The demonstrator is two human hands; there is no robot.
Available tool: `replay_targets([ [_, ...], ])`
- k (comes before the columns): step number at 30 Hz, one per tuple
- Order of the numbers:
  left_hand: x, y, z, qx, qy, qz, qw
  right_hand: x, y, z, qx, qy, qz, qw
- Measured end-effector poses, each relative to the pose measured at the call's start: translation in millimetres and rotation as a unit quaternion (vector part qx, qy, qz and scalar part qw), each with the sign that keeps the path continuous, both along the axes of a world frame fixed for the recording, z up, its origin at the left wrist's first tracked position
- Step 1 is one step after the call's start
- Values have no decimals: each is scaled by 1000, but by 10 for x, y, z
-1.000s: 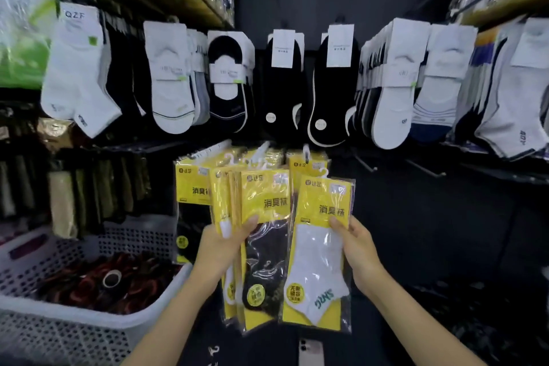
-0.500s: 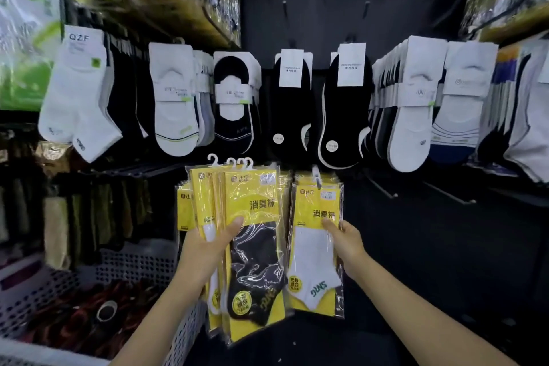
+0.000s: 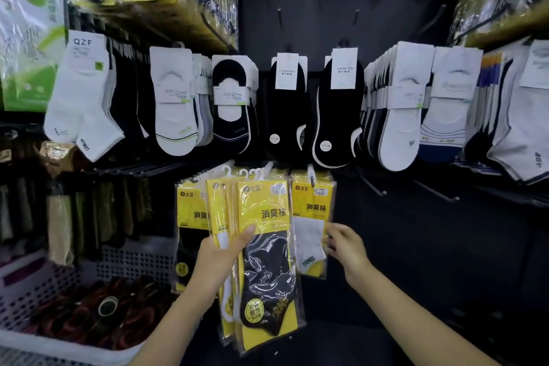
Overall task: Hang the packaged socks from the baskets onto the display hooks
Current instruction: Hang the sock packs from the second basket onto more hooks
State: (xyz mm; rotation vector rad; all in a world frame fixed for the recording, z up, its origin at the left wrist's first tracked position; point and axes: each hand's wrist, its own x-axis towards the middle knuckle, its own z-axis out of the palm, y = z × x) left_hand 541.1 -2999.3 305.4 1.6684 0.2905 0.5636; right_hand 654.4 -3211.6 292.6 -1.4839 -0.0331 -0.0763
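Note:
My left hand (image 3: 217, 258) grips a stack of yellow sock packages (image 3: 267, 249) by its left edge, thumb across the front pack, which holds a black sock. White plastic hangers stick up from the top of the stack. To its right, a yellow pack with a white sock (image 3: 309, 217) hangs on a display hook (image 3: 311, 175). My right hand (image 3: 346, 244) is at that pack's right edge, motion-blurred, with fingers loose and nothing held between them. More yellow packs (image 3: 190, 217) hang behind the stack on the left.
A white perforated basket (image 3: 59, 348) with dark red packaged items stands at lower left. Rows of white and black socks hang above. Bare hooks (image 3: 375, 189) (image 3: 439, 193) stick out of the dark panel to the right.
The white-sock pack went up onto the hook and my right hand let go of it, drawing back slightly right. My left hand kept hold of the stack.

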Motion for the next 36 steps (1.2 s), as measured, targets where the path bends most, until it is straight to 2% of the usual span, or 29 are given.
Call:
replay_targets([
  [3, -77, -142, -28, 13, 4, -46, 999, -391, 67, 218, -11, -55, 111, 992],
  [7, -153, -343, -31, -22, 6, -76, 997, -728, 102, 343, -21, -103, 124, 987],
  [11, -212, -421, -2, -25, -6, -80, 996, -864, 15, 380, 23, -85, 144, 986],
  [14, -260, -425, -9, 19, -12, -75, 997, -877, -65, 359, 20, -51, 165, 985],
  [20, -298, -335, 49, 32, -69, -58, 995, -795, -214, 206, 41, -27, 138, 989],
  [27, -191, 87, 90, 53, -87, -18, 995, -457, -415, 214, 42, -33, 20, 998],
  [33, -103, 250, 124, 42, -104, -1, 994, -196, -158, 355, 4, -73, 38, 997],
  [36, -69, 256, 127, 42, -105, 7, 994, -55, -14, 318, -12, -57, 33, 998],
])
